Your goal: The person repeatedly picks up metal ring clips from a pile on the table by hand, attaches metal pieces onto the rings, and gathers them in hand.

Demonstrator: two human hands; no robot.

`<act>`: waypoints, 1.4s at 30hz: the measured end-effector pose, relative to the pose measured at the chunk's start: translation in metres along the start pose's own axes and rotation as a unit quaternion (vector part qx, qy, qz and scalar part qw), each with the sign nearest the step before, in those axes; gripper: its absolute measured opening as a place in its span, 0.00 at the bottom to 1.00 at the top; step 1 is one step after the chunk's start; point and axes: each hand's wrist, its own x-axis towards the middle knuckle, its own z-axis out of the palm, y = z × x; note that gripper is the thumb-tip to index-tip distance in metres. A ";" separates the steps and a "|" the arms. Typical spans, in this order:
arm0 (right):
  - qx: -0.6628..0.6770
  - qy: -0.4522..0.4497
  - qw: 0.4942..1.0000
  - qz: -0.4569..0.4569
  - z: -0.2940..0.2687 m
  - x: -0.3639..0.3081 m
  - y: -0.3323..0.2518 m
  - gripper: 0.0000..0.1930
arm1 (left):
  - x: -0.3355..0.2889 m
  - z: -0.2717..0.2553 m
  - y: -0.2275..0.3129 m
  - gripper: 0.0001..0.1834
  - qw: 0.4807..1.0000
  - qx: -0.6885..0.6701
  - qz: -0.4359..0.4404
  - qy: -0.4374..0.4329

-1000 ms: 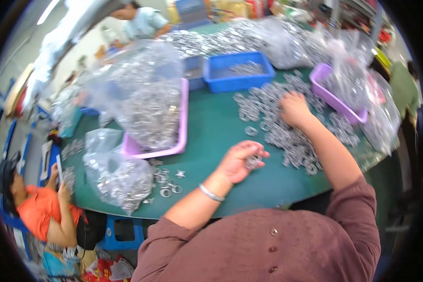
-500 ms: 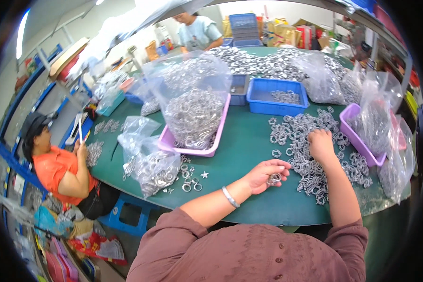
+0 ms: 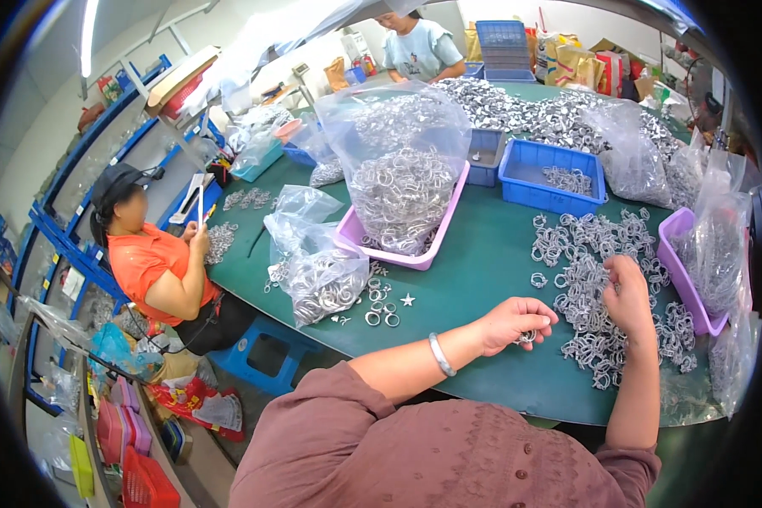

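My left hand (image 3: 517,326) is closed around a few small silver metal rings (image 3: 527,337), which show below the thumb, above the green table (image 3: 466,302). To its right lies a loose pile of similar rings (image 3: 586,296). My right hand (image 3: 627,296) is over the right part of this pile, its fingers bent and drawn together. What its fingertips hold, if anything, is hidden. Two stray rings (image 3: 539,279) lie at the pile's left edge.
A pink tray (image 3: 436,252) bears a clear bag of rings (image 3: 404,199). A blue bin (image 3: 553,196) stands behind the pile, a purple bin (image 3: 684,279) to its right. Another bag (image 3: 323,284) lies left. One co-worker (image 3: 157,262) sits left, another (image 3: 422,51) is across the table.
The whole view has shifted, with the scene now farther right. My left fingers have closed more over the rings. My right hand has turned and lifted somewhat from the pile.
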 end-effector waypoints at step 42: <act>-0.054 0.043 0.997 0.036 0.000 -0.009 0.026 0.08 | 0.009 0.032 0.005 0.09 0.996 0.083 -0.017 0.039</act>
